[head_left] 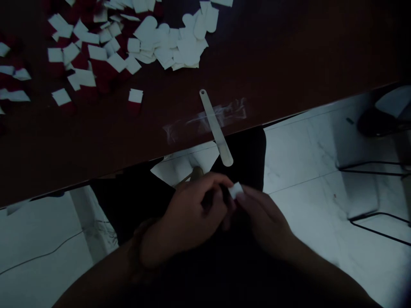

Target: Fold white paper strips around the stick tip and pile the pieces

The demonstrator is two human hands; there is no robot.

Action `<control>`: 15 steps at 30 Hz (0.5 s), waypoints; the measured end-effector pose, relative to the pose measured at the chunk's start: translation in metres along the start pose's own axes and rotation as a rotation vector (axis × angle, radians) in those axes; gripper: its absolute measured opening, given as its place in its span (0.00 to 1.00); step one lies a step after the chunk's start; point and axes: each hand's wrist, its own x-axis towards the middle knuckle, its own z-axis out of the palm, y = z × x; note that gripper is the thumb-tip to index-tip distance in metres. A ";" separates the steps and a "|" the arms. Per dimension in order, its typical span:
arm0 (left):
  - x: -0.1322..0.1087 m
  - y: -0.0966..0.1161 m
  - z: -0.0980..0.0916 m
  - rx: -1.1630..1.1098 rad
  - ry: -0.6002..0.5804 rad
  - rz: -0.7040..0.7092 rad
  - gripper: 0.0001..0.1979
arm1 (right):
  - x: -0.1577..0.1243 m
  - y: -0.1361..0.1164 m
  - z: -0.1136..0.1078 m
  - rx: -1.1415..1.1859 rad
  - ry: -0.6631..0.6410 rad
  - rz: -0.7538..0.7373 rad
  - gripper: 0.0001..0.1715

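Note:
My left hand [189, 218] and my right hand [263, 218] are held together below the table edge, over my dark lap. A small white piece of paper [236, 190] is pinched between their fingertips, and my fingers hide part of it. A pale flat strip with a hole at one end [215, 127] lies on the table and overhangs the edge just above my hands. Neither hand touches it. Beyond it lies a heap of loose white and red paper pieces [109, 47], with a single white-and-red piece [135, 101] apart from the heap.
The dark reddish-brown table [289, 72] runs diagonally across the view. A strip of clear tape [205, 120] lies on it under the pale strip. Below its edge are a white marble floor [298, 158], black metal chair legs [372, 171] at right, and a thin cable [41, 256] at left.

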 end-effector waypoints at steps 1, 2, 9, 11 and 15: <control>-0.007 -0.001 0.000 -0.063 -0.020 -0.024 0.10 | -0.010 0.001 0.000 0.005 -0.045 0.011 0.23; -0.012 -0.003 -0.001 -0.143 -0.048 -0.054 0.11 | -0.018 0.002 0.001 0.011 -0.088 0.009 0.24; -0.015 -0.021 -0.009 -0.612 -0.326 -0.087 0.14 | -0.018 -0.007 0.015 0.055 -0.173 -0.119 0.23; -0.017 -0.024 -0.013 -0.632 -0.287 -0.082 0.12 | -0.013 -0.011 0.022 0.045 -0.190 -0.142 0.24; -0.027 -0.028 -0.025 -0.597 -0.111 -0.039 0.16 | -0.005 -0.016 0.036 0.037 -0.243 -0.133 0.26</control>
